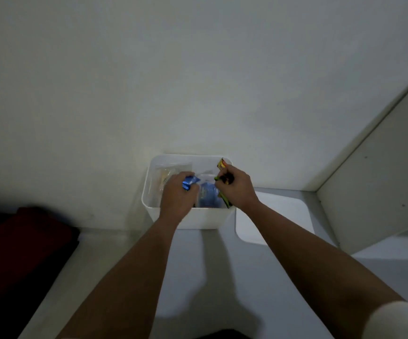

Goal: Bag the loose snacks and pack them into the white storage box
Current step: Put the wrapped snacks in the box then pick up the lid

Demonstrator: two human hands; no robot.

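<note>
The white storage box [193,220] stands on the white surface against the wall. Both my hands reach into it. My left hand [178,195] grips a shiny blue snack packet [190,182] over the box's middle. My right hand [237,189] grips a yellow and green snack packet [222,165] whose ends stick out above and below my fist, near the box's right wall. Inside the box lie a clear bag with pale snacks [165,176] at the left and a bluish bagged item [208,195] between my hands.
A flat white lid [286,216] lies on the surface just right of the box. A white panel [381,167] leans at the far right. A dark red cloth [24,243] lies at the left edge.
</note>
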